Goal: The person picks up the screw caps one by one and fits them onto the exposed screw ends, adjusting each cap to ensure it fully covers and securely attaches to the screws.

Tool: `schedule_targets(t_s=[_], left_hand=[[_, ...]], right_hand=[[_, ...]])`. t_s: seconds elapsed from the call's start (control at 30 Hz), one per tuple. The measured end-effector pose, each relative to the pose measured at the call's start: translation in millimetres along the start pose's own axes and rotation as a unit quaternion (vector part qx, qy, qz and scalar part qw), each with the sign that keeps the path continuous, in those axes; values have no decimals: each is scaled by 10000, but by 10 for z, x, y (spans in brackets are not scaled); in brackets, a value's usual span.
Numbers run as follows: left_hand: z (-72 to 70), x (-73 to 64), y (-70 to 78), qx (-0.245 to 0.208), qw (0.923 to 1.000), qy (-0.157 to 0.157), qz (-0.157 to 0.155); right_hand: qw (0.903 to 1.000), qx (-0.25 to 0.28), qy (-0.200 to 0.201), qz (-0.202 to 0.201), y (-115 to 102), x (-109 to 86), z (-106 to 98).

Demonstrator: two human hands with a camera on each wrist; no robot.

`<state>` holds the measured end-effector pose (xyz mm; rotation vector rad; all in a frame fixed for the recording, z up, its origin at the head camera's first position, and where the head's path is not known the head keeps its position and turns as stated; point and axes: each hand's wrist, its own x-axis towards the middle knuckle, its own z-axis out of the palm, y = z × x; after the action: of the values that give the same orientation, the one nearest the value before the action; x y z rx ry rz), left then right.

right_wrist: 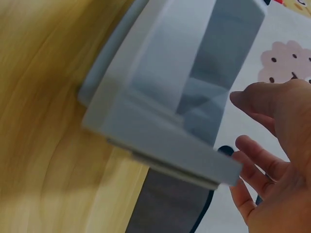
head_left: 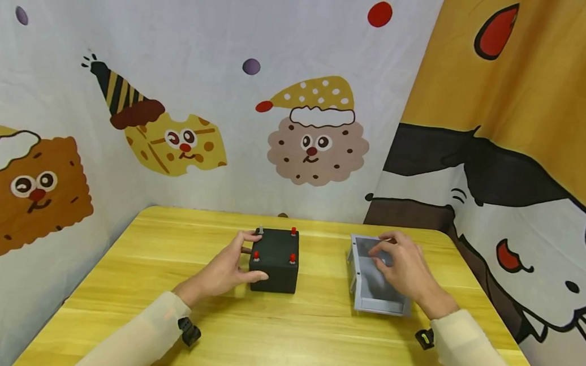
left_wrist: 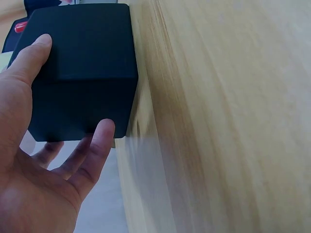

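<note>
A black box (head_left: pixel 274 275) stands on the table, with small red-capped posts (head_left: pixel 292 258) at its top corners and one grey post at the back left. My left hand (head_left: pixel 220 270) holds it from the left, the thumb along the near side and the fingers spread at the far left corner. In the left wrist view the thumb and a fingertip lie against dark faces of the box (left_wrist: pixel 82 43). To the right sits a grey open tray-like holder (head_left: pixel 378 307). Over its right side hovers my right hand (head_left: pixel 411 273), fingers loosely bent and holding nothing.
Both objects stand on a yellow wood-grain table (head_left: pixel 307 343). A white cartoon-printed curtain (head_left: pixel 205 46) hangs behind the far edge, and a yellow one (head_left: pixel 549 87) hangs on the right. Black straps with small devices (head_left: pixel 189 331) sit at both wrists.
</note>
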<state>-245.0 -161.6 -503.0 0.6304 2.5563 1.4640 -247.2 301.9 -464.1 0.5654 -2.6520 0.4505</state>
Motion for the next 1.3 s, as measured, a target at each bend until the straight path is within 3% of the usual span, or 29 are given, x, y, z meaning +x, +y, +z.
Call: schedule_targets(t_s=[0.13, 0.57, 1.3], left_hand=[[3, -12, -7, -9, 10000, 1, 3], [-11, -5, 4, 0, 10000, -9, 25], [-11, -15, -11, -90, 10000, -9, 29]], right_hand=[[9989, -178, -351, 267, 57, 0, 2], [9919, -400, -901, 795, 208, 34, 72], [9602, -886, -1955, 1789, 186, 156, 125]])
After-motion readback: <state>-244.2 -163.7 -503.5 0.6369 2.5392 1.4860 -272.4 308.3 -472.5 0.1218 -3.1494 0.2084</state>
